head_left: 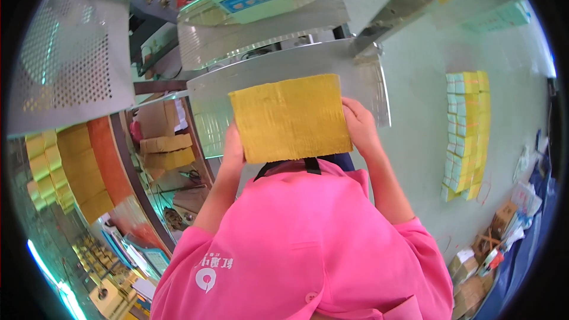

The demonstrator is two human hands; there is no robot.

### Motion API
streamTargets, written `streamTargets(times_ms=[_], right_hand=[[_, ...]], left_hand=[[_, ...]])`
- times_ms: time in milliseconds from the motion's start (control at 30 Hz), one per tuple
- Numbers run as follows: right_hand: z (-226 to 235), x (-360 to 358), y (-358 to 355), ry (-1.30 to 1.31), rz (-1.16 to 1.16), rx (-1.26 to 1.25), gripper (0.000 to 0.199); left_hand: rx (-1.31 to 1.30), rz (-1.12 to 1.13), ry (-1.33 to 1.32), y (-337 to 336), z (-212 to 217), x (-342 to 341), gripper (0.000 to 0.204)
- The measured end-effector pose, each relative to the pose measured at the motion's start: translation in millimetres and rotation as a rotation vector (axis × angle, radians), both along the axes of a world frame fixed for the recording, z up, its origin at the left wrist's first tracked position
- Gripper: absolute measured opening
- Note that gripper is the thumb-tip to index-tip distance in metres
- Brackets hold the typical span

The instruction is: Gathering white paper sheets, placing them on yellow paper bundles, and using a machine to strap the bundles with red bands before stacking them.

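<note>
In front of my chest I hold a rectangular bundle of rough yellow paper (290, 120), its ribbed, slightly creased top face turned up. My left hand (235, 144) is closed against the bundle's left edge, with most of its fingers hidden. At the opposite edge, my right hand (358, 125) grips the side, fingers bent round it. Just beyond and partly beneath the bundle lies a shiny metal machine plate (261, 74).
A perforated metal panel (74, 53) stands at the far left. Below it are stacked yellow bundles (50, 169) and a wooden shelf frame (139, 186). Yellow-and-white bundles (468, 133) form a long row on the floor at right, with cardboard boxes (471, 293) nearer.
</note>
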State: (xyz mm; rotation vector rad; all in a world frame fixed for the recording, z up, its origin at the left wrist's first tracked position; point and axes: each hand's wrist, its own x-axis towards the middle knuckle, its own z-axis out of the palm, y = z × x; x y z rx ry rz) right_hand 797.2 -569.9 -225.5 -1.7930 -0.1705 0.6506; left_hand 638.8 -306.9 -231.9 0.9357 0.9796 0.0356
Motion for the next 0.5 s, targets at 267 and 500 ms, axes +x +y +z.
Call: streamTargets(times_ms=[267,500], right_hand=[[22,8,13,0.042,0.010,0.157,0.029],[3,16,23,0.104,-0.227,0.609,0.026]], left_hand=[[0.221,0.116,-0.232,-20,7,12,0.044],[1.534,-0.553,0.010,-9,-42,-38,0.045]])
